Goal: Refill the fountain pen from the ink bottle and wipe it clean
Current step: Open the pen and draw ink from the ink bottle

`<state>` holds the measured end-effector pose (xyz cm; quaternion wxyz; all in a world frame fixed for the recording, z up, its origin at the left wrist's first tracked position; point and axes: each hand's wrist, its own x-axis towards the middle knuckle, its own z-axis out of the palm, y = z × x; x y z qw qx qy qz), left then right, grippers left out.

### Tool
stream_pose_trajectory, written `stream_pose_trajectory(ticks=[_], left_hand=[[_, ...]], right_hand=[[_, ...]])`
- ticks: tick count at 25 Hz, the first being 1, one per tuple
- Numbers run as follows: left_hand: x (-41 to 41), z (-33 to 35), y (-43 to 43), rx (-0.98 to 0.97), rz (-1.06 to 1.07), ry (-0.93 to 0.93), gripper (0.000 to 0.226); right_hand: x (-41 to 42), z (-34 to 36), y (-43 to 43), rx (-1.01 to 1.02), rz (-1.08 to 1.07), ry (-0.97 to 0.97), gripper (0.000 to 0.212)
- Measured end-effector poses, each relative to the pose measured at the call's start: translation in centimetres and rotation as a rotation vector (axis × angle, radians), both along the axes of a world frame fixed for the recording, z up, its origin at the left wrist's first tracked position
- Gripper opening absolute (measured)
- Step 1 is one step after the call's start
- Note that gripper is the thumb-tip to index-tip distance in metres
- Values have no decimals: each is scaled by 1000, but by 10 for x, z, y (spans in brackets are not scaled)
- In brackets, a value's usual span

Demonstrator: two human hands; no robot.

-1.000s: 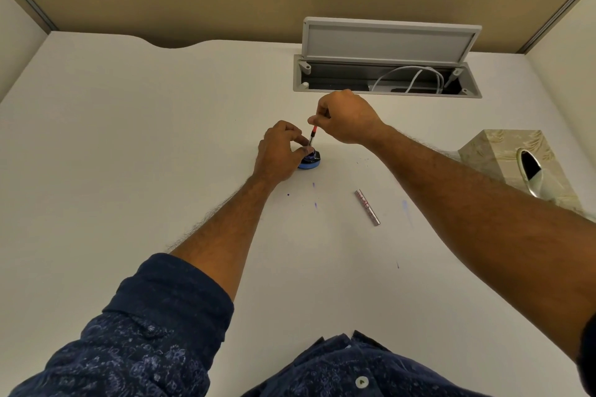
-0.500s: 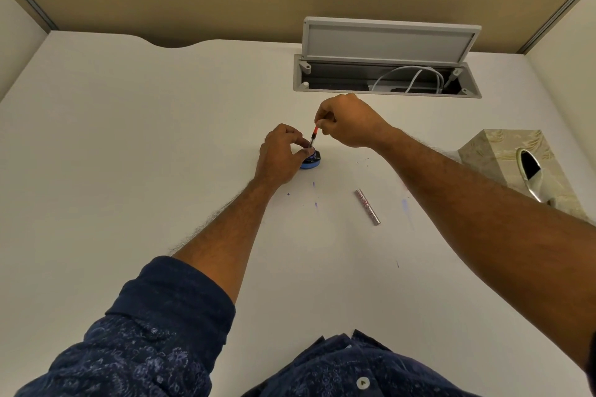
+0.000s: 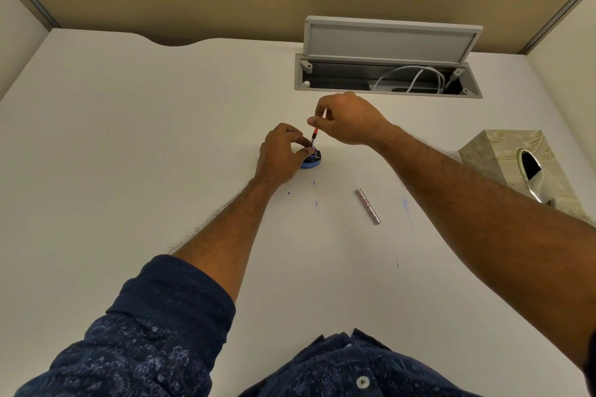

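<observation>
left hand (image 3: 280, 151) wrapped round ink bottle (image 3: 312, 160) mid-desk (image 3: 129, 155), fingers pinching its top; right hand (image 3: 346, 118) pinching upper end of fountain pen (image 3: 314, 136), nearly upright w/ tip at bottle mouth; silver pen barrel (image 3: 368, 206) lies nearer, to the right; tissue box (image 3: 503, 155) far right

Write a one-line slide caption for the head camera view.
Left hand steadies the ink bottle while the right hand dips the pen in; silver barrel lies nearby.

one ink bottle (image 3: 312, 160), one fountain pen (image 3: 314, 135), one pen cap (image 3: 368, 206), one tissue box (image 3: 503, 158)
</observation>
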<state>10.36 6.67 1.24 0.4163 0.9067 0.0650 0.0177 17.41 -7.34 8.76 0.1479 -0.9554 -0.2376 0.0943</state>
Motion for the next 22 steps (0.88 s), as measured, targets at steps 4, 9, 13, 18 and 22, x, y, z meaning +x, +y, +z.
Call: stream_pose_trajectory(ticks=[4,9,13,18,22], left_hand=[[0,-1,0,2,4,-4,23],[-1,-3,1,-1,-7,-32,21],[0,-3,1,6,-8,-29,22],[-1,-2,0,4,-3,-24,24],[0,-1,-1,26,3,-10,24]], right_hand=[[2,1,-2,28,23,16,19],[1,1,0,-12,-1,-12,25],[0,0,2,-80,-12,-44,31],[-1,1,-2,-18,-2,34,32],[-2,1,-4,7,60,26,18]])
